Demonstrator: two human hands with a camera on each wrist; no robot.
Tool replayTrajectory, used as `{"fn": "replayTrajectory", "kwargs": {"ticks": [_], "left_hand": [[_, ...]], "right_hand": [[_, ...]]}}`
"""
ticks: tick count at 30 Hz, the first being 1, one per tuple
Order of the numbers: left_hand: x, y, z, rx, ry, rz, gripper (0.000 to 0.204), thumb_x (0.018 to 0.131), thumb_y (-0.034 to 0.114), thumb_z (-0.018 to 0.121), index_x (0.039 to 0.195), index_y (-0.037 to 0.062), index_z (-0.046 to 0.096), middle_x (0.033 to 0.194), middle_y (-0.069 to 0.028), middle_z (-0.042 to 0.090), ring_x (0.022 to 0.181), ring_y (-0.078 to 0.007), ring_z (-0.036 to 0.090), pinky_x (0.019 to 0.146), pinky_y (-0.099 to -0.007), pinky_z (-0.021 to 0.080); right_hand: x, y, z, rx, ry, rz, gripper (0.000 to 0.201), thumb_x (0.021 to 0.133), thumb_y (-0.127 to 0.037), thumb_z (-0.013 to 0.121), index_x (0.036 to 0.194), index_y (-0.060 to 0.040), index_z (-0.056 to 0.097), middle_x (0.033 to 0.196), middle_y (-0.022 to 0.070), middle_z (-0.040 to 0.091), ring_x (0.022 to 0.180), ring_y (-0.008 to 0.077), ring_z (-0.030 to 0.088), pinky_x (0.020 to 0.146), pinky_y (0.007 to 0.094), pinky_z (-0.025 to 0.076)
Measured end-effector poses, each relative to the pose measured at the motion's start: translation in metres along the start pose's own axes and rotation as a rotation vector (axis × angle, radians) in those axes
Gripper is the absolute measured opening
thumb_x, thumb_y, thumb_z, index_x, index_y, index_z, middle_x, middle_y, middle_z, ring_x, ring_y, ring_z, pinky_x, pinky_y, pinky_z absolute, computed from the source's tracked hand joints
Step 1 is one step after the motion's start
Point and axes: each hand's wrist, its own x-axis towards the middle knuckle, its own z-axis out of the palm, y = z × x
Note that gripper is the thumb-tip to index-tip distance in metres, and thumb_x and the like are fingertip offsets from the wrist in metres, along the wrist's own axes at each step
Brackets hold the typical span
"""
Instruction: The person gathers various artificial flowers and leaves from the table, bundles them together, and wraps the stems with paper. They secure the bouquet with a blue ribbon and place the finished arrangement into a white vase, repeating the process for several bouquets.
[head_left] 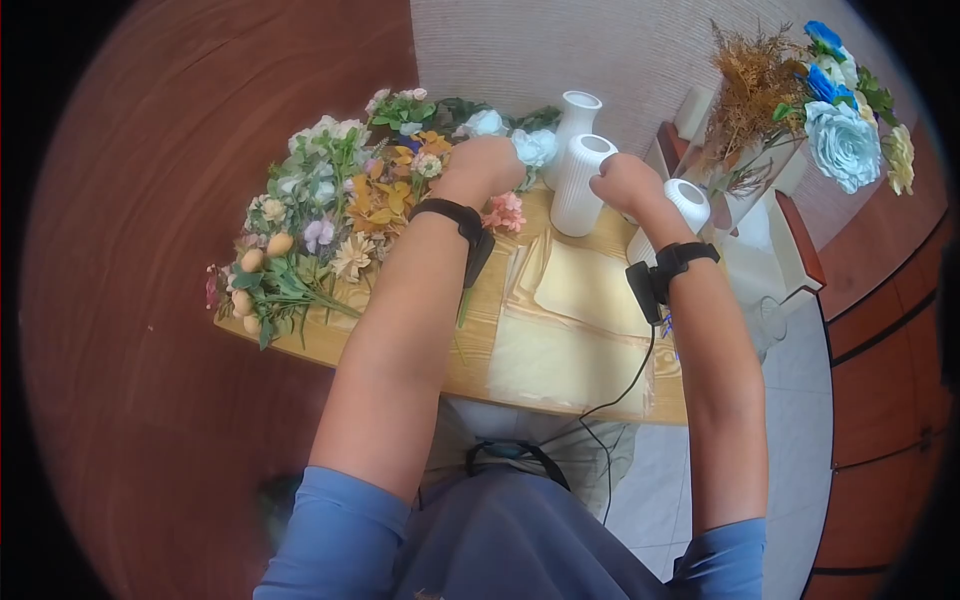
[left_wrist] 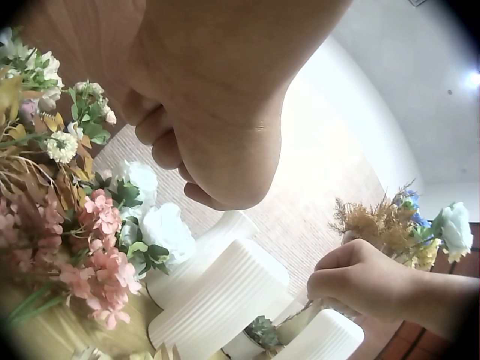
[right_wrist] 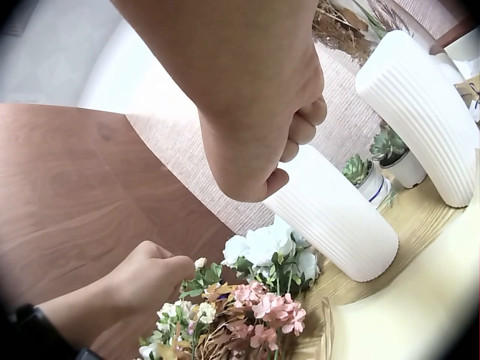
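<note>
My left hand (head_left: 485, 166) is curled into a fist above the heap of artificial flowers, near the pale blue roses (head_left: 536, 147). In the left wrist view its fingers (left_wrist: 154, 135) fold toward the palm, with nothing seen in them. Beside the middle ribbed white vase (head_left: 575, 195), my right hand (head_left: 632, 187) is also curled, overlapping the vase's rim in the head view. The right wrist view shows its fingers (right_wrist: 300, 131) folded in and holding no visible thing. A second ribbed vase (head_left: 688, 203) stands just right of that hand, and a smooth white vase (head_left: 580, 112) behind.
Mixed flowers, including orange leaves (head_left: 378, 203) and pink blossoms (head_left: 505, 212), cover the table's left side. Cream paper sheets (head_left: 570, 355) lie in front. Small potted succulents (right_wrist: 388, 146) stand behind the vases. At right is a bunch of blue roses (head_left: 842, 145). A cable (head_left: 640, 375) hangs from the right wrist.
</note>
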Motion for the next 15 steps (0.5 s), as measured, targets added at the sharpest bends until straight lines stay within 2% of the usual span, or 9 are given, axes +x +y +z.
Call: {"fn": "replayTrajectory", "kwargs": {"ticks": [15], "left_hand": [[0.0003, 0.0043, -0.0018, -0.03, -0.012, -0.003, 0.038, 0.077, 0.025, 0.05, 0.096, -0.0022, 0.069, 0.103, -0.0238, 0.065, 0.097, -0.0377, 0.063, 0.085, -0.0436, 0.049]], "right_hand": [[0.0017, 0.0016, 0.0015, 0.019, 0.002, 0.001, 0.032, 0.078, -0.025, 0.054, 0.095, -0.0022, 0.07, 0.1, 0.0194, 0.067, 0.093, 0.034, 0.065, 0.083, 0.0421, 0.051]]}}
